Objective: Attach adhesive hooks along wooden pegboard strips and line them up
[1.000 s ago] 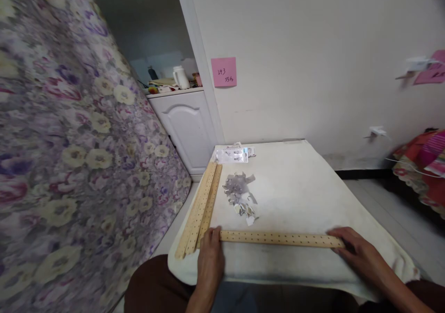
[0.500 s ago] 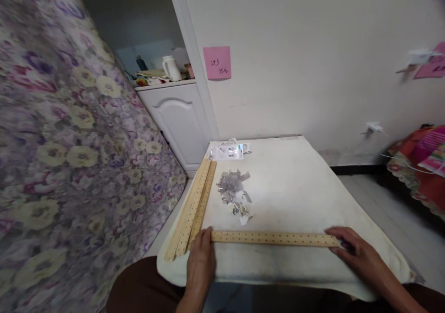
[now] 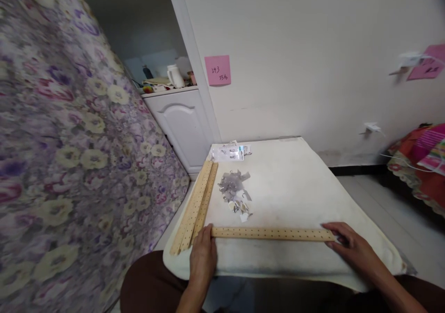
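A pale wooden strip with rows of small dark holes (image 3: 271, 233) lies crosswise near the front of the cloth-covered table (image 3: 285, 188). My left hand (image 3: 203, 255) holds its left end, fingers together and the thumb side hidden. At the other end, my right hand (image 3: 347, 245) grips the strip between thumb and fingers. Beyond it sits a tangled pile of clear pieces with small metal hooks (image 3: 232, 185). Several whitish pieces with metal parts (image 3: 239, 208) lie just in front of that pile. More holed wooden strips (image 3: 194, 206) rest side by side along the table's left edge.
A clear printed package (image 3: 227, 153) lies at the table's back left. A floral curtain (image 3: 86, 164) hangs close on the left. Behind are a white cabinet (image 3: 181, 127) and a wall with a pink note (image 3: 218, 70). Red fabric (image 3: 413, 160) is at far right.
The camera view has shifted slightly. Both hands still hold the strip's ends, and the strip lies in nearly the same place on the table.
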`<state>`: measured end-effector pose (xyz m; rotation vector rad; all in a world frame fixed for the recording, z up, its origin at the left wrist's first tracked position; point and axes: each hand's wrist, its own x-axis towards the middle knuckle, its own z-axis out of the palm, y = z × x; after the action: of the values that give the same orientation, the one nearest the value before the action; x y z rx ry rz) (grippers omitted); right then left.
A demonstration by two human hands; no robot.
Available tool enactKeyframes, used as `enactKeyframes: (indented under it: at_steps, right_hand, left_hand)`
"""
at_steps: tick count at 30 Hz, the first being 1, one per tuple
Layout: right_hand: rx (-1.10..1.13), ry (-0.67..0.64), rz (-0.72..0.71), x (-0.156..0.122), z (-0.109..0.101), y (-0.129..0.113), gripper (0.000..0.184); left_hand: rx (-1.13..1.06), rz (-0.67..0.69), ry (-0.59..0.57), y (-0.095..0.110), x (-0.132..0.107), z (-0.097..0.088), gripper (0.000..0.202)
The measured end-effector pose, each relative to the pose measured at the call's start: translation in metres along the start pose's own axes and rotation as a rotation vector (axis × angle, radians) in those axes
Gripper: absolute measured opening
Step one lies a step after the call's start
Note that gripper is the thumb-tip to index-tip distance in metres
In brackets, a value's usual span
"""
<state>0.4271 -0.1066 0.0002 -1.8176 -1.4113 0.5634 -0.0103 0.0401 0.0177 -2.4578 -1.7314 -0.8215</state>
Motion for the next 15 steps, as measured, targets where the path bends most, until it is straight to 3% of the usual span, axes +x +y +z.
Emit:
enactKeyframes:
  at_steps: [8,15]
  right_hand:
    - [-0.01,0.021,0.011,-0.001,0.004,0.004,0.032]
    - [-0.02,0.055,0.069,-0.003,0.005,0.011,0.043]
  left_hand:
    - [-0.108,-0.034,0.05,-0.005,-0.002,0.001,0.042]
    - [-0.205,-0.109,0.103,-0.011,-0.015,0.007,0.045]
